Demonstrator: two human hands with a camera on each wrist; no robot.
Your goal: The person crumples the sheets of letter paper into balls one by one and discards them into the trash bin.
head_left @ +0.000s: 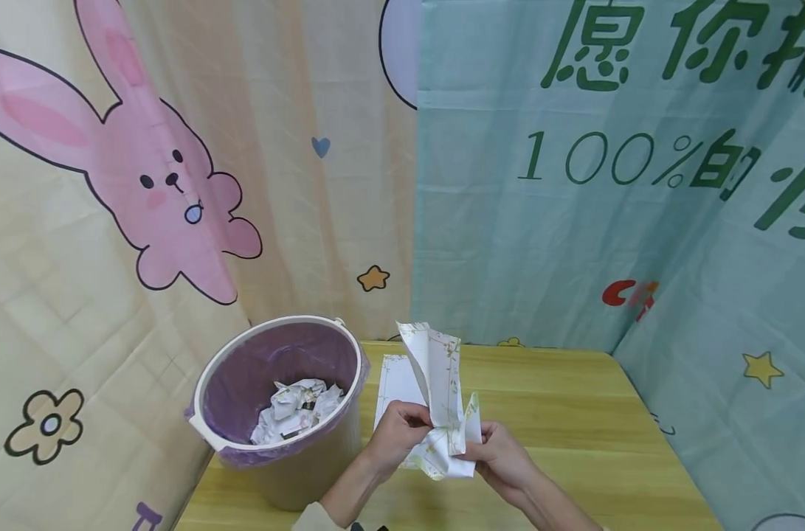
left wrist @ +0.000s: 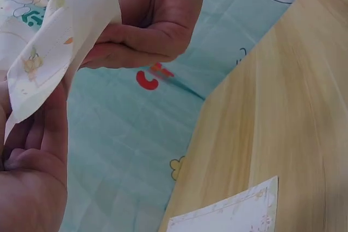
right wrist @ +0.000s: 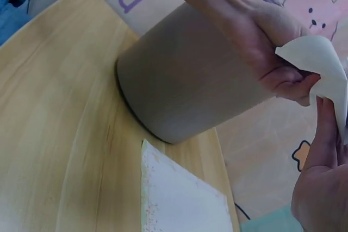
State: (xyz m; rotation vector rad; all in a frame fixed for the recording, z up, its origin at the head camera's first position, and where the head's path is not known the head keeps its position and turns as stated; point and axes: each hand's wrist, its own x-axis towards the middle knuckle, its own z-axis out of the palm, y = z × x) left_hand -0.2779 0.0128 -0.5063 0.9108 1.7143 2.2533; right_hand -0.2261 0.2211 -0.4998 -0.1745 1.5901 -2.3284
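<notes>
A sheet of white paper [head_left: 444, 376] with a floral border, partly folded and creased, is held up between both hands. On its left side my left hand [head_left: 398, 435] pinches it between thumb and fingers. My right hand [head_left: 505, 457] pinches its lower right part. In the left wrist view the bent paper [left wrist: 60, 47] spans the gap between the two hands. Beneath it, flat on the table, lies more floral-bordered paper [head_left: 392, 383], partly covered by the held sheet and the left hand.
Left of the hands stands a waste bin [head_left: 309, 472] with a white rim and purple liner. Several crumpled papers [head_left: 296, 405] lie inside it. The wooden table [head_left: 548, 398] extends to the right. Printed curtains [head_left: 508, 258] hang behind and at both sides.
</notes>
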